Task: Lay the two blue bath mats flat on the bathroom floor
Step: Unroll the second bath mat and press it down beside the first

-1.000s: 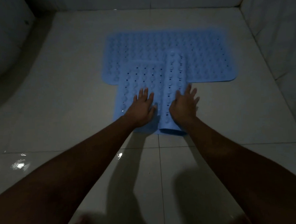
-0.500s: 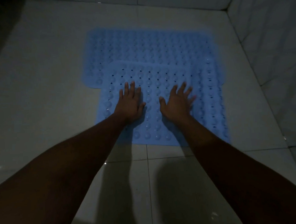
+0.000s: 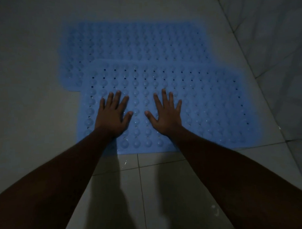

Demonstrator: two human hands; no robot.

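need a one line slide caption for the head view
Left hand and right hand pressed flat on the near blue mat, overlapping the far mat.

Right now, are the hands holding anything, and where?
Nothing is held. The left hand and right hand lie palm-down, fingers spread, on the near blue mat.

– What do you have under your palms?

– Your left hand [image 3: 112, 115] and right hand [image 3: 165, 113] lie spread, palms down, side by side on the near blue mat [image 3: 206, 103].

– And the other one?

– The far blue mat [image 3: 135, 41] lies flat on the tiled floor [image 3: 26, 110]; the near mat's far edge overlaps it. The tiled wall [image 3: 272, 33] rises on your right.
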